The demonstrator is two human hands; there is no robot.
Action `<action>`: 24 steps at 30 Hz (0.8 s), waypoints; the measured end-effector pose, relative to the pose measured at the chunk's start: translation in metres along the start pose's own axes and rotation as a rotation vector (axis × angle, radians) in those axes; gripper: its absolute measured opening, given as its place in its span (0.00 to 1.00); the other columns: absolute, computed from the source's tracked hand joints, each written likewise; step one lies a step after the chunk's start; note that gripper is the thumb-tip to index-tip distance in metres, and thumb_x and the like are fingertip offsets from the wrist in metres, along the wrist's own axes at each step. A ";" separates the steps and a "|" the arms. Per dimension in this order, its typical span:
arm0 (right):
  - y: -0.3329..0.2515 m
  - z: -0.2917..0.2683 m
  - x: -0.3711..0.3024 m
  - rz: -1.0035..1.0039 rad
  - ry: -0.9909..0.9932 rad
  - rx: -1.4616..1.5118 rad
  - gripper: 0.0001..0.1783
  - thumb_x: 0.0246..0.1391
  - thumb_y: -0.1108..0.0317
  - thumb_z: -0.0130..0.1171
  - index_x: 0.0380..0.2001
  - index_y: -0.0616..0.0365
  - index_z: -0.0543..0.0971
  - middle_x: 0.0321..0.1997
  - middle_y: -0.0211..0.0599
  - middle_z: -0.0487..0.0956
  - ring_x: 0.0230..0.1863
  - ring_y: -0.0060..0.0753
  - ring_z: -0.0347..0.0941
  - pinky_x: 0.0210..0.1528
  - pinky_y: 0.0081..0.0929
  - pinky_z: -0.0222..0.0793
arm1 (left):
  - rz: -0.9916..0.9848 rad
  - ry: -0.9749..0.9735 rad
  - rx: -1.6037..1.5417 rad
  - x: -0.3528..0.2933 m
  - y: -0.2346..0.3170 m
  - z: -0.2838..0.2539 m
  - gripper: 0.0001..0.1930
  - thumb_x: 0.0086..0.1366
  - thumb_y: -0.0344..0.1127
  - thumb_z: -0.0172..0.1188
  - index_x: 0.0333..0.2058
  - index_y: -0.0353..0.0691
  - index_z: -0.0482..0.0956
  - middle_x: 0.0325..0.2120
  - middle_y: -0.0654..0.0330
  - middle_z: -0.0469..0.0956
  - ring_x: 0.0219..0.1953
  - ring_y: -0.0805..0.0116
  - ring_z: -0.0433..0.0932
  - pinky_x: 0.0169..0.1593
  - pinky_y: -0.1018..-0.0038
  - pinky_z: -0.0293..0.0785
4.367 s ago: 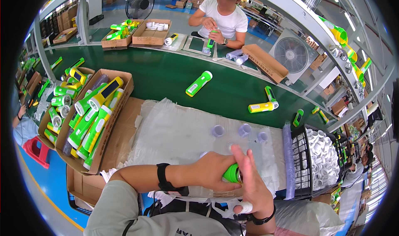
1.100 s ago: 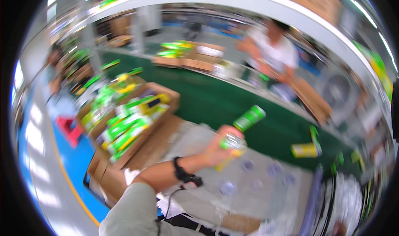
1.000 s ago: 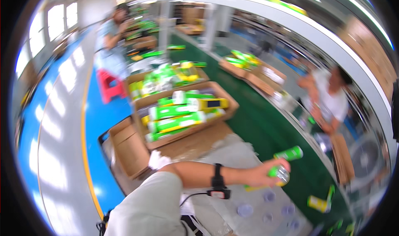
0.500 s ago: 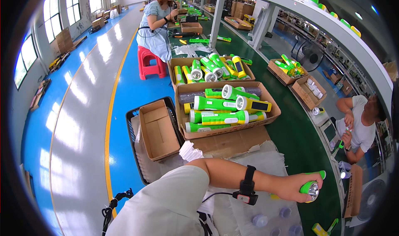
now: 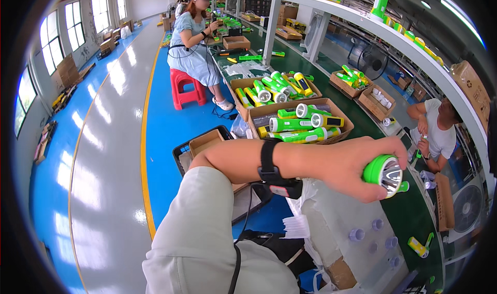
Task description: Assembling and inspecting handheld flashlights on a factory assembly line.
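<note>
My left hand [image 5: 344, 164] reaches across from the left, with a black strap and small device on its wrist. Its fingers are closed round the head of a green flashlight [image 5: 373, 173], whose silver reflector faces the lower right. The hand hides most of the flashlight's body. Just beyond the fingers a small green piece [image 5: 404, 186] shows, and I cannot tell whether it belongs to the same flashlight. Below the hand, several clear plastic caps [image 5: 356, 235] stand on a pale sheet [image 5: 331, 211]. My right hand is out of view.
A cardboard box [image 5: 350, 129] of green and yellow flashlights stands beyond my arm, another behind it. A black crate [image 5: 181, 151] sits at its left. Another flashlight [image 5: 417, 247] lies on the green surface at right. Co-workers sit at far left [image 5: 189, 45] and right [image 5: 440, 133]. A shelf runs overhead.
My left hand has risen in the picture with the flashlight, nearer to the camera. My forearm now covers part of the crate and flashlight box. The view has shifted.
</note>
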State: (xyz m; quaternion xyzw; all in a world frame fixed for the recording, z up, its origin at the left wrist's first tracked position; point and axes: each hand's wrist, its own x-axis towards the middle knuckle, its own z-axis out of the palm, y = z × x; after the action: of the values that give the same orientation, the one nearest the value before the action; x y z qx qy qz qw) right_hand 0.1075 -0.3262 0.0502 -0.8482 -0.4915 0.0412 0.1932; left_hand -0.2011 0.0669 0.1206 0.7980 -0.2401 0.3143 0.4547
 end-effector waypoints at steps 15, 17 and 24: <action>-0.169 -0.012 -0.348 0.645 0.380 0.101 0.15 0.52 0.60 0.50 0.33 0.59 0.78 0.34 0.44 0.77 0.34 0.42 0.74 0.36 0.41 0.69 | 0.114 -0.723 -0.616 -0.115 0.114 -0.048 0.23 0.50 0.45 0.62 0.41 0.34 0.73 0.40 0.43 0.76 0.28 0.58 0.79 0.30 0.71 0.78; -0.182 -0.011 -0.351 0.658 0.431 0.123 0.15 0.52 0.60 0.50 0.34 0.60 0.78 0.34 0.44 0.77 0.34 0.42 0.74 0.36 0.41 0.69 | 0.092 -0.571 -0.612 -0.113 0.105 -0.050 0.23 0.50 0.45 0.62 0.40 0.34 0.72 0.37 0.41 0.77 0.27 0.56 0.80 0.29 0.69 0.79; -0.167 -0.017 -0.290 0.451 0.415 0.280 0.15 0.53 0.60 0.50 0.34 0.60 0.78 0.35 0.44 0.77 0.34 0.42 0.74 0.36 0.41 0.69 | 0.092 -0.266 -0.578 -0.148 0.110 -0.053 0.27 0.49 0.47 0.63 0.44 0.35 0.70 0.30 0.44 0.79 0.27 0.55 0.80 0.29 0.66 0.77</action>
State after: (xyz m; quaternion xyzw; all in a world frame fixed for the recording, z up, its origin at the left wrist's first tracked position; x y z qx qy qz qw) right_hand -0.1734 -0.5038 0.0927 -0.8910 -0.2312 -0.0237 0.3901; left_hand -0.3909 0.0755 0.0980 0.6583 -0.4127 0.1463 0.6124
